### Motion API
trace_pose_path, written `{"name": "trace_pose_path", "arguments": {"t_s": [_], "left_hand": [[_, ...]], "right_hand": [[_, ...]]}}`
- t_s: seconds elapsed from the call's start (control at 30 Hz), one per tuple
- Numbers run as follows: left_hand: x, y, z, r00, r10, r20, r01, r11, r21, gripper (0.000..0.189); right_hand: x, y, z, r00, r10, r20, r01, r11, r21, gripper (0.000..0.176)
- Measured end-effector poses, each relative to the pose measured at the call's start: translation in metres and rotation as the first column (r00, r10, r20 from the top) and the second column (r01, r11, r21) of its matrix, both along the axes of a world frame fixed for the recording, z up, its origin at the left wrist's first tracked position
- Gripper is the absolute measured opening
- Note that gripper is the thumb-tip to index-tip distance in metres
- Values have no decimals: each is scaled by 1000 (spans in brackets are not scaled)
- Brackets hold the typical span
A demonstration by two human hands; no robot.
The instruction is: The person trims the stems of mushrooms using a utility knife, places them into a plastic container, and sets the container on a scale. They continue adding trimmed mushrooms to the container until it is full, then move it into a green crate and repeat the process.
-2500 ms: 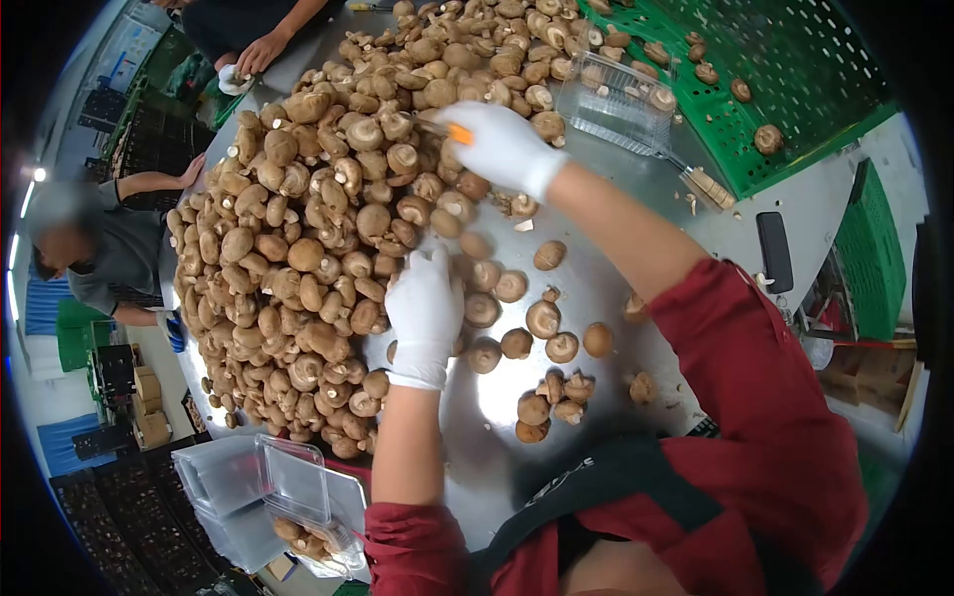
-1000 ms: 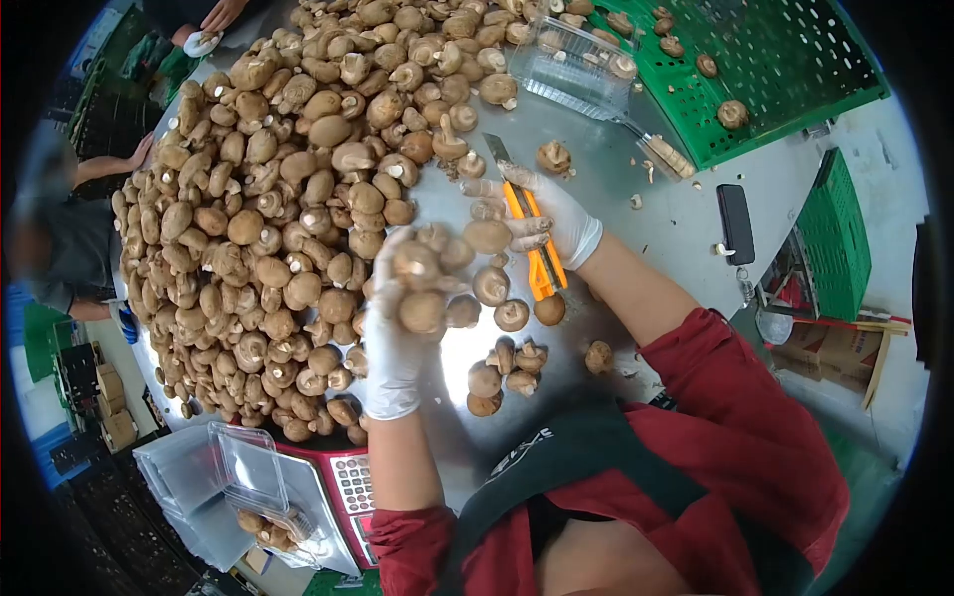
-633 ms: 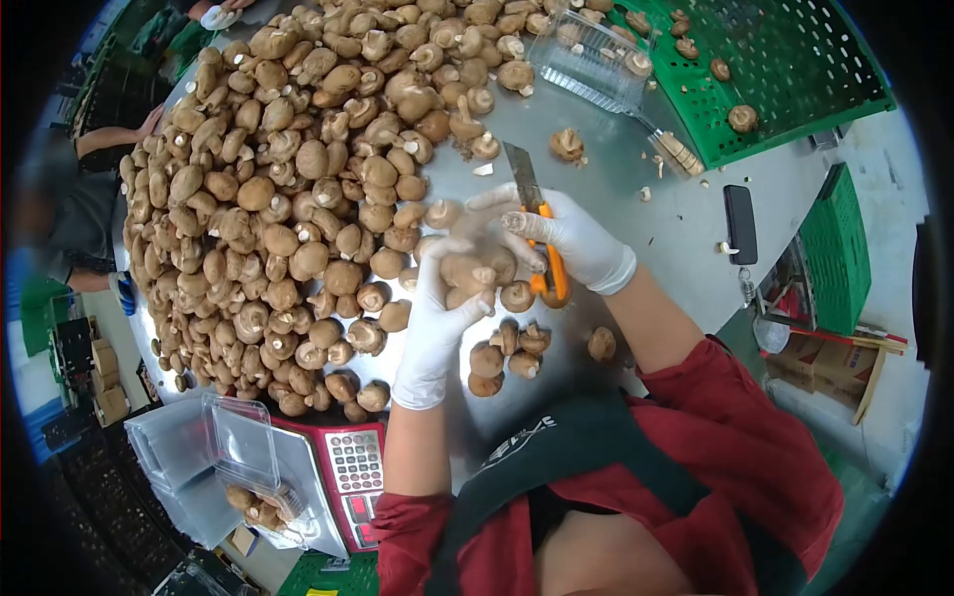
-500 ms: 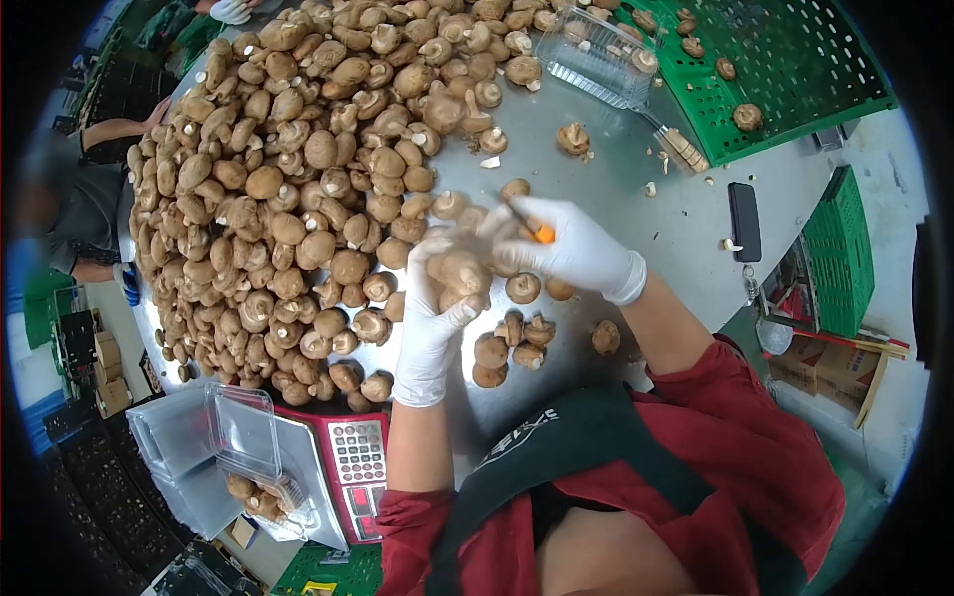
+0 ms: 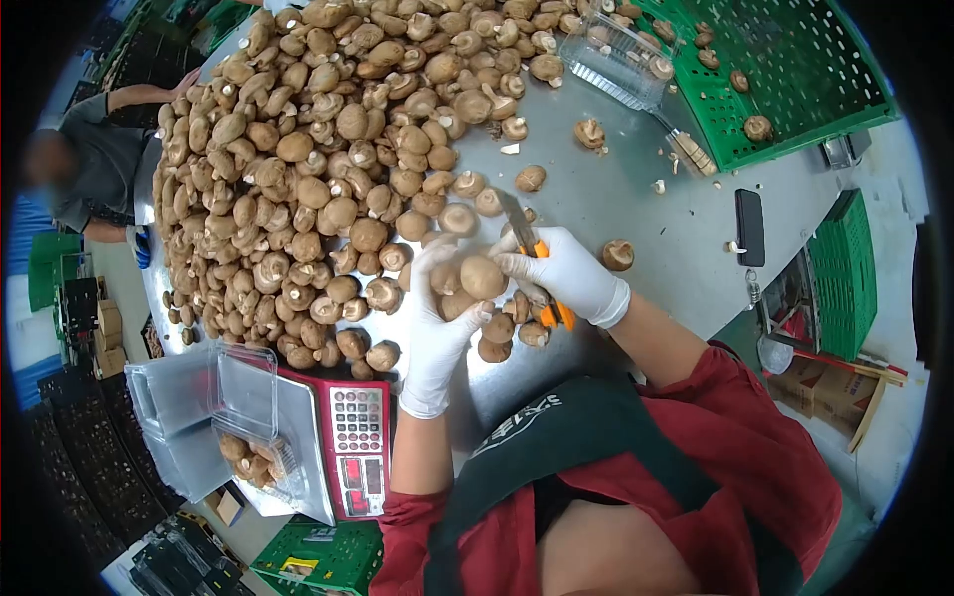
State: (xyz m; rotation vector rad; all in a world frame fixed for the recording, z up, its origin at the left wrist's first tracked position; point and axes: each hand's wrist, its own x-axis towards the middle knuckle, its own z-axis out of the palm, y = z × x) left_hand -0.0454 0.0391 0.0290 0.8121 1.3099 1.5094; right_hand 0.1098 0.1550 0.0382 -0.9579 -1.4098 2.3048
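My left hand (image 5: pixel 435 333), in a white glove, is closed around several brown shiitake mushrooms (image 5: pixel 482 277) cupped between fingers and thumb. My right hand (image 5: pixel 574 278), also gloved, grips a knife (image 5: pixel 516 219) with orange parts on its handle. Its blade points up and left, just beyond the mushrooms in my left hand. Part of the handle is hidden by my fingers, and something pale shows under them. A few loose mushrooms (image 5: pixel 495 351) lie below the hands on the metal table (image 5: pixel 686 228). One more mushroom (image 5: pixel 617 255) lies right of my right hand.
A large heap of mushrooms (image 5: pixel 308 189) covers the table's left and back. A red scale (image 5: pixel 359 421) carries a clear box (image 5: pixel 260 459) with mushrooms. Farther right are a clear container (image 5: pixel 618 60), a brush (image 5: pixel 693 154), a green crate (image 5: pixel 785 70) and a phone (image 5: pixel 749 227). Another person (image 5: pixel 104 159) stands left.
The knife has turned so its blade shows upward, and my right hand has moved slightly down, apart from my left. My left hand still holds mushrooms. The view has shifted a little.
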Motion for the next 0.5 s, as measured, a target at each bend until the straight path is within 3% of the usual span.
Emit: {"name": "trace_pose_path", "arguments": {"t_s": [0.07, 0.13, 0.17, 0.27, 0.3, 0.4, 0.5], "left_hand": [[-1, -4, -2, 991, 35, -126, -32, 999, 21, 74], [-4, -8, 0, 928, 27, -372, -22, 1000, 18, 67], [-4, -9, 2, 873, 25, -488, -20, 1000, 15, 63], [-2, -13, 26, 739, -31, -673, -2, 999, -48, 56], [3, -14, 24, 774, 17, -633, -33, 999, -13, 52], [-1, -32, 33, 633, -56, -772, -20, 996, -89, 43], [-9, -55, 45, 653, -58, -755, -41, 993, -111, 45]], "right_hand": [[1, -2, -9, 989, -22, -143, -3, 985, -172, 29], [4, -3, -17, 965, -42, -258, -52, 936, -348, 31], [4, -4, -18, 971, -34, -238, -55, 932, -358, 30], [-2, -12, -3, 992, 16, -126, -44, 973, -226, 18], [-4, -17, -4, 999, 10, -41, -14, 994, -111, 17], [-11, -30, 1, 991, 11, 132, -24, 995, 100, 16], [-20, -39, 6, 982, 132, 135, -148, 982, 114, 16]]}}
